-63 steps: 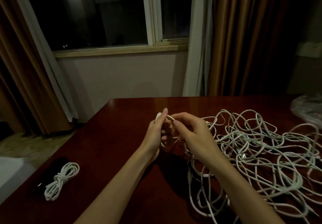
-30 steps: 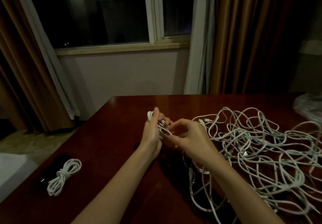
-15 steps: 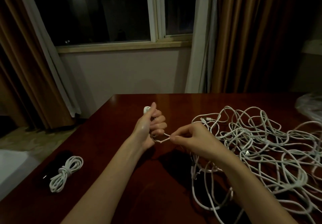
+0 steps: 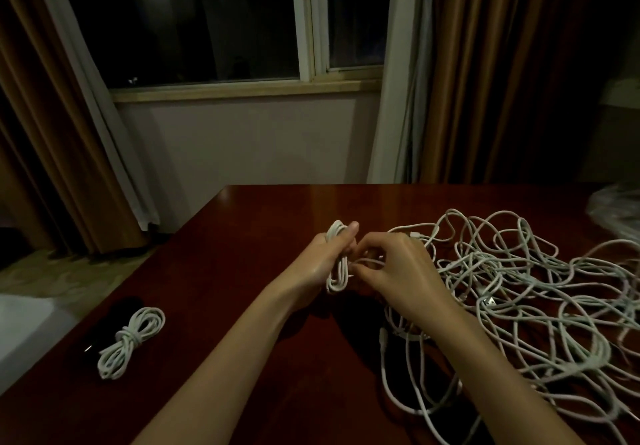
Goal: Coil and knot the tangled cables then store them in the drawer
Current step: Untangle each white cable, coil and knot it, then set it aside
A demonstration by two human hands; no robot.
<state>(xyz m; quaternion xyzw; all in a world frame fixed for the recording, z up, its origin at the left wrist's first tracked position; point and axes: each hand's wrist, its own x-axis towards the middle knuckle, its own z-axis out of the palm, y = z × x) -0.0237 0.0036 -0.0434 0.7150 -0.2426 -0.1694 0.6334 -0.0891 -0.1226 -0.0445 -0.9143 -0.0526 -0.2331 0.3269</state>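
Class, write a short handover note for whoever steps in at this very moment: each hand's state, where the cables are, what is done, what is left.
Left hand: grips a small coil above the table.
Right hand: pinches that coil's loose end beside it, seemingly wrapping it.
Done: one knotted bundle lies near the table's left edge.
Left: finish this knot; coil and knot the tangled pile on the right; store all in the drawer, which is not in view.
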